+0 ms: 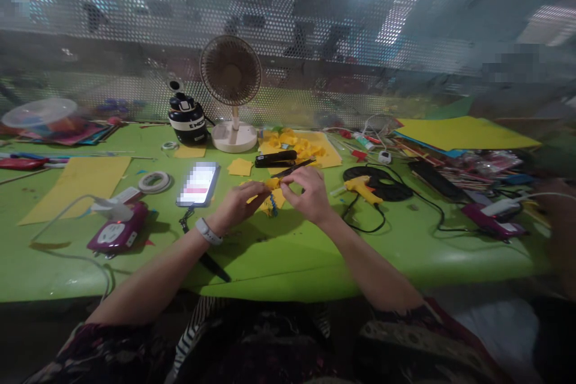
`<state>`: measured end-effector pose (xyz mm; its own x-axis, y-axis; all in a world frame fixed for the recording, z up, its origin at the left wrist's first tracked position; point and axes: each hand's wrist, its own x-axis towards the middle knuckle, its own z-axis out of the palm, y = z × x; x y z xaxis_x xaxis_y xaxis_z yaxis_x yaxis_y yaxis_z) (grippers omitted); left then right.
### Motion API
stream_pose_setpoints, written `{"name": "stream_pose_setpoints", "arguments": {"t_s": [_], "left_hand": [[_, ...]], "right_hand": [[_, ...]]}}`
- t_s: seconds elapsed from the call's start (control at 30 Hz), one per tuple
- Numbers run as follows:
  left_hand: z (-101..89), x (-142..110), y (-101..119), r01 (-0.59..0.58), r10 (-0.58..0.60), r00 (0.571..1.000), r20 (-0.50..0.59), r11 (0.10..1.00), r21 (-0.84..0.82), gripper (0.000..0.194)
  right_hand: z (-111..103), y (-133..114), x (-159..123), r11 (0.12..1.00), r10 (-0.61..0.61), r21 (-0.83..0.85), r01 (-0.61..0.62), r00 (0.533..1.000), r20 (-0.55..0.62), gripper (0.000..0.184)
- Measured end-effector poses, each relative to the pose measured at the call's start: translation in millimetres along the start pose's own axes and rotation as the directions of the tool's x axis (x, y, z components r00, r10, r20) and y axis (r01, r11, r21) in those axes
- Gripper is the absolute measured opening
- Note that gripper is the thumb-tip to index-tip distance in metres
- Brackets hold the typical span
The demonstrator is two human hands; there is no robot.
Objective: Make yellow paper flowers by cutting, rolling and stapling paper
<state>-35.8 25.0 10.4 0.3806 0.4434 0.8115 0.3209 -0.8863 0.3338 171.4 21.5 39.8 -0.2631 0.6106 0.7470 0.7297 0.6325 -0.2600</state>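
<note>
"Near frame centre, what are the hands doing?"

"I see left hand (239, 207) and right hand (309, 195) close together, fingers pinching yellow paper (272, 183) between them."

"Risk?"

"Pulling unevenly could tear it; a right-hand slip could nudge the scissors (299, 166)."

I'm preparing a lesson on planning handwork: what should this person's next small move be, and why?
Probably a gentle pinch to shape the small yellow paper piece: the fingertips of the left hand and right hand meet at it, while the yellow glue gun lies on the table, out of both hands.
</note>
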Motion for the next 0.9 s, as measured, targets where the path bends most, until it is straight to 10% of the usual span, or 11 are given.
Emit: {"name": "stream_pose_setpoints", "arguments": {"t_s": [0.9], "left_hand": [[2.5, 0.8, -3.8, 0.305, -0.307, 0.951, 0.046, 0.897, -0.32, 0.012]], "right_hand": [[3.8, -0.2, -2.4, 0.993, 0.062, 0.088, -0.075, 0.988, 0.141, 0.008]]}}
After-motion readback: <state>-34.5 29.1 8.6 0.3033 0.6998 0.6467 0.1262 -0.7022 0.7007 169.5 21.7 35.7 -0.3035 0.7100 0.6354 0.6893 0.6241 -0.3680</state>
